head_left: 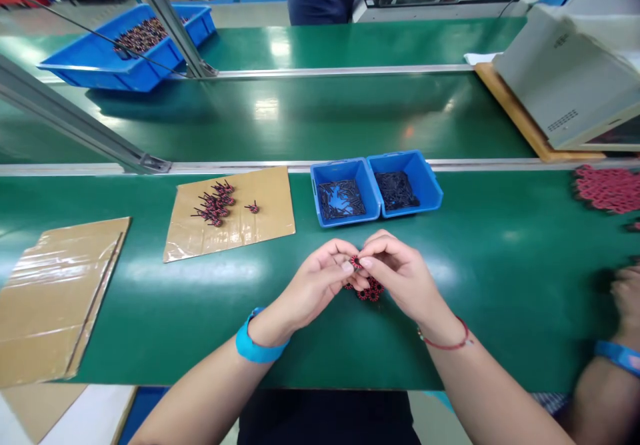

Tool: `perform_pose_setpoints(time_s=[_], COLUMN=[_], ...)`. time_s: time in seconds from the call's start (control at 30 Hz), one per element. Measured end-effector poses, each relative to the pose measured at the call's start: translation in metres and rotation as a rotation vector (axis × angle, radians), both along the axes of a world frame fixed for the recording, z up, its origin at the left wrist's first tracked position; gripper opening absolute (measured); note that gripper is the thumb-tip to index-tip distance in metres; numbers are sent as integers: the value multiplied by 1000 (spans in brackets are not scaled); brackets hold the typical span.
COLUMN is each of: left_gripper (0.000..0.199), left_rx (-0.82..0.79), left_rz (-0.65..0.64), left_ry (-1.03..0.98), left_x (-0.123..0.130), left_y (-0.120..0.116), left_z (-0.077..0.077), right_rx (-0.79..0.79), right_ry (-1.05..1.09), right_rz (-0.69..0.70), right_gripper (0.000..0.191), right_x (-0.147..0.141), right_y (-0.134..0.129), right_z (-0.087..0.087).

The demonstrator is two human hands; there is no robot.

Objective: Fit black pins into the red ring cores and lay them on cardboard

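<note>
Between my left hand [325, 273] and my right hand [395, 268] is a small round red-and-black part [356, 262], like a little wound motor core, pinched by the fingertips of both. Just under the hands, a small cluster of the same round parts [369, 293] lies on the green table, partly covered by my fingers. Beyond my hands, two blue bins stand side by side. The left bin [376, 213] holds thin black sticks or tubes [345, 198]; the right bin [433, 195] holds more short black pieces [397, 189].
Round parts with black stems [216, 205] lie on a cardboard sheet [265, 188]; more cardboard [45, 298] is at left. Red parts [607, 188] and another person's hand [627, 291] are at right. Metal posts [75, 115], a blue tray [85, 65] and a grey machine [545, 85] stand behind.
</note>
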State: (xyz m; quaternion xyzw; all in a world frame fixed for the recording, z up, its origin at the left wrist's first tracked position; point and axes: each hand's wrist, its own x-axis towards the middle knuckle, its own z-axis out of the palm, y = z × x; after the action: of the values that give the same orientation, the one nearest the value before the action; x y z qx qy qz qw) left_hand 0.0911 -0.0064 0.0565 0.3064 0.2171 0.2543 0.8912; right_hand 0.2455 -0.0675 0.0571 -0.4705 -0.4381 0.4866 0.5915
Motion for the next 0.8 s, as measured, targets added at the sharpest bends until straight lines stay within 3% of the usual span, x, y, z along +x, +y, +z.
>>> perform_pose_setpoints(time_s=[0.1, 0.2, 0.33, 0.4, 0.53, 0.8], left_gripper=[13, 12, 15, 18, 19, 23], left_rx=[-28, -110, -188, -196, -191, -177], left_rz=[6, 11, -2, -8, -24, -87], left_ry=[-20, -62, -82, -79, -62, -47], left_x=[0, 1, 3, 3, 3, 3], left_y=[-1, -3, -4, -5, -5, -6], left_z=[-1, -3, -4, -5, -6, -6], right_rx=[39, 121, 193, 131, 18, 55], right_ry=[-92, -238, -195, -195, -266, -366], right_rz=[-40, -169, -347, -326, -145, -31], right_gripper=[9, 11, 11, 10, 16, 9], right_x=[-1, 0, 6, 9, 11, 10], right_y=[-2, -5, -6, -5, -6, -6], right_z=[-2, -4, -5, -5, -4, 6])
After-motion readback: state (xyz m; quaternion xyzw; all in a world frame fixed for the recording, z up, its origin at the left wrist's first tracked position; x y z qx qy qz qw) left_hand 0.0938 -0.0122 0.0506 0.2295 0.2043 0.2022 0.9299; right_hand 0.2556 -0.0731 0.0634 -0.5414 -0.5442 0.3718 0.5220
